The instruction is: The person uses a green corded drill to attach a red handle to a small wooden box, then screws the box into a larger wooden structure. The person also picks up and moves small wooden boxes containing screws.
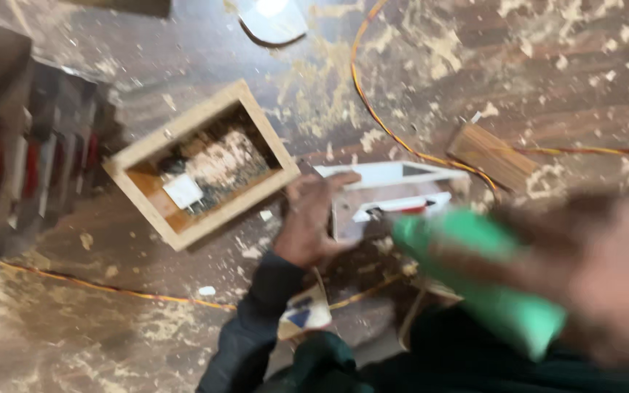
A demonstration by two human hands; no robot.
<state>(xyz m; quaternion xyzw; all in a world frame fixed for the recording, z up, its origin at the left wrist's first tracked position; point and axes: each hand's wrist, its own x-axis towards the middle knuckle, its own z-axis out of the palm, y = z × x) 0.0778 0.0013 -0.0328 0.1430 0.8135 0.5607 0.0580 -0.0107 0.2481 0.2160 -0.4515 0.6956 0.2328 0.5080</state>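
The left hand [309, 222] lay with fingers spread flat on a white frame piece [391, 191] that rested on the dusty desk [147, 306], pressing it rather than closing round it; the right hand [606, 280], heavily blurred close to the camera, had its grip clamped on a green handle [489, 273] pointing toward that piece. Just left of the left hand sat an open wooden box [202, 164]; an orange cable [373, 109] ran behind, past a small wood block [491, 154].

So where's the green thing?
In the head view, the green tool is at lower right in the blurred right hand, beside the white piece the left hand touches.
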